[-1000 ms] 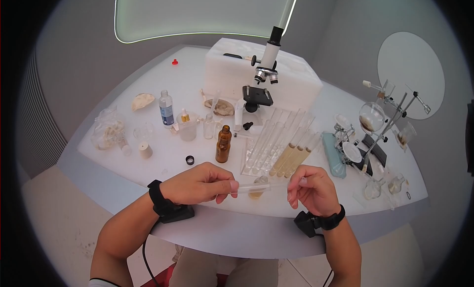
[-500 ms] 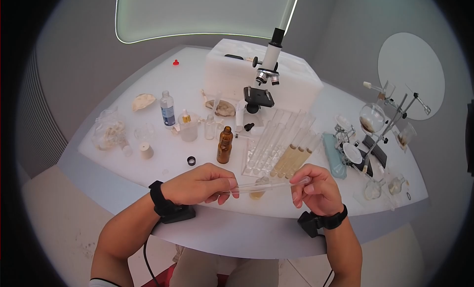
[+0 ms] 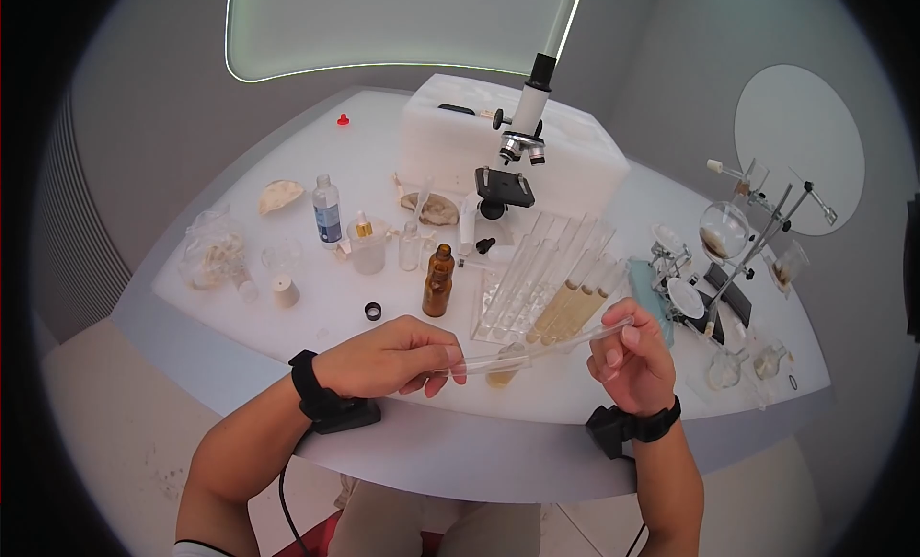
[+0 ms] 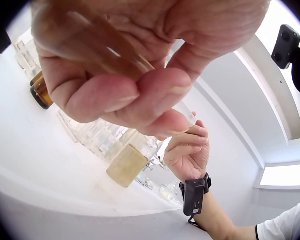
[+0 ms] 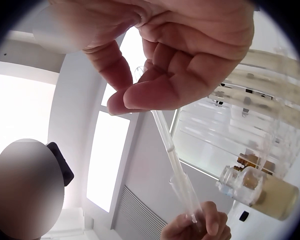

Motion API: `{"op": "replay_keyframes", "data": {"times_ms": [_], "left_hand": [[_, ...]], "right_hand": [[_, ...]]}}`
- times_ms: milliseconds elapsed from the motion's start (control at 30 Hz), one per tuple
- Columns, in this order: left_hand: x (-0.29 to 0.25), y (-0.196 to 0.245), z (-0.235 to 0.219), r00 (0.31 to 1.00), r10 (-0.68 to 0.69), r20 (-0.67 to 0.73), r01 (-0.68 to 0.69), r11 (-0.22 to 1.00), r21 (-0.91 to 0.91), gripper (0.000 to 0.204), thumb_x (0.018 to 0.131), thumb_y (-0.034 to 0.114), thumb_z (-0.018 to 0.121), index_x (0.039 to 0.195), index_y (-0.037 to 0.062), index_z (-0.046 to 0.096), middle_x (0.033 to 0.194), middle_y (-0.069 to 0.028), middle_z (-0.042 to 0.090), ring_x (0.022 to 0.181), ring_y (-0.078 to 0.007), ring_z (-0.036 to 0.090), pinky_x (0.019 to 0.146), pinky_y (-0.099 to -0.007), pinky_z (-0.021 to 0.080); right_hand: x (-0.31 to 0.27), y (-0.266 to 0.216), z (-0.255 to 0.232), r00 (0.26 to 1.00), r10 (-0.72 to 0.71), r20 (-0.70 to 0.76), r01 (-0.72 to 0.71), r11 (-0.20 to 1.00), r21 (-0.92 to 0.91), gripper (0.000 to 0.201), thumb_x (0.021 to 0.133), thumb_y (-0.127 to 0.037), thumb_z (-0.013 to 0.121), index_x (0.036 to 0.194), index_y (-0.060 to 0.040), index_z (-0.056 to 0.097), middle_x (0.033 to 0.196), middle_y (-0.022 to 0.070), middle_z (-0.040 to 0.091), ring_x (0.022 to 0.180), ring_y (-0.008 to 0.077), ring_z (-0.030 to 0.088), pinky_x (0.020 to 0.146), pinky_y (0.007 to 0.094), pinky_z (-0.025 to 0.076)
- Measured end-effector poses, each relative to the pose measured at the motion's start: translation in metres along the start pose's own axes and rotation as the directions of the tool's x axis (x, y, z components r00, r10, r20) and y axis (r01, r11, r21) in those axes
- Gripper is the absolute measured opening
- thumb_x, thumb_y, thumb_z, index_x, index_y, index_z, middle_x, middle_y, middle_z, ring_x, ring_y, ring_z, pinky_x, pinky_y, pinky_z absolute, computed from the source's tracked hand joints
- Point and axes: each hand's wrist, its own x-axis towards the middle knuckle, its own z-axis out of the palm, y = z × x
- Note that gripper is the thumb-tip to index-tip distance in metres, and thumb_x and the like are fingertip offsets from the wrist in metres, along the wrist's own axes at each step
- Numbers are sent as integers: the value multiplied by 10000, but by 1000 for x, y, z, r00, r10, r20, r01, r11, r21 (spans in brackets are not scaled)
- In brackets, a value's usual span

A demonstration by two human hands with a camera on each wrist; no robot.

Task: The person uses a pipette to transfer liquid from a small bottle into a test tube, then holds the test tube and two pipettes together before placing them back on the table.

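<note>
Near the table's front edge, my left hand (image 3: pixel 388 358) holds a small clear tube (image 3: pixel 487 367) between thumb and fingers. My right hand (image 3: pixel 634 360) pinches a thin clear pipette (image 3: pixel 578 343), which slants down leftward to the tube. In the right wrist view, the pipette (image 5: pixel 162 131) has its lower end inside the tube (image 5: pixel 184 189), held in my left fingers (image 5: pixel 215 220). A small glass bottle of yellowish liquid (image 3: pixel 502 377) stands just behind the tube; the left wrist view also shows this bottle (image 4: pixel 126 166). My left fingers hide the tube's closed end.
Behind my hands stand a brown bottle (image 3: pixel 438 281), a black cap (image 3: pixel 373 312) and a rack of test tubes (image 3: pixel 551 293), some with yellowish liquid. Farther back is a microscope (image 3: pixel 522 126); glassware on metal stands (image 3: pixel 724 231) is at right. Bottles and cups are at left.
My right hand has moved right and upward with the pipette, whose upper end now sits higher. My left hand has stayed nearly still, holding the tube.
</note>
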Motion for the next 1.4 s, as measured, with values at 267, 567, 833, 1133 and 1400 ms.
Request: {"op": "replay_keyframes", "data": {"times_ms": [267, 567, 833, 1133, 1400], "left_hand": [[-1, 3, 0, 1000, -4, -10, 4, 1000, 20, 313, 1014, 240, 483, 964, 4, 681, 645, -2, 547, 535, -46, 387, 514, -213, 331], [-1, 4, 1, 999, 8, -35, -6, 998, 59, 333, 1015, 255, 475, 948, 1, 680, 646, -8, 551, 539, -55, 410, 524, -218, 347], [-1, 6, 1, 990, 58, -126, -50, 996, 71, 356, 1023, 295, 488, 924, 8, 674, 632, -2, 547, 528, -59, 407, 512, -222, 342], [-1, 4, -1, 972, 112, -205, -108, 994, 29, 363, 1027, 306, 478, 908, 21, 668, 633, 0, 535, 530, -55, 398, 504, -220, 333], [-1, 6, 0, 971, 116, -208, -109, 993, 44, 384, 1034, 320, 459, 903, 20, 661, 638, -6, 540, 536, -64, 411, 520, -217, 351]], "right_hand": [[3, -1, 1, 991, -44, -123, 40, 999, -37, 178, 1001, -206, 546, 1068, -47, 589, 628, -4, 561, 517, 91, 485, 490, 247, 384], [5, -1, 0, 954, -100, -282, 101, 995, -11, 217, 1026, -274, 532, 1083, -71, 582, 614, -50, 510, 529, 60, 439, 496, 227, 368], [5, -3, -3, 935, -109, -338, 131, 990, 43, 225, 1034, -287, 513, 1074, -77, 583, 617, -58, 478, 533, 51, 413, 505, 227, 362], [5, -8, -11, 924, -148, -353, 195, 976, 101, 215, 1025, -273, 524, 1059, -72, 596, 606, -58, 464, 526, 50, 399, 508, 225, 349], [5, -9, -8, 924, -141, -356, 169, 984, 51, 201, 1008, -261, 547, 1032, -66, 590, 599, -52, 470, 524, 59, 405, 496, 229, 346]]}}
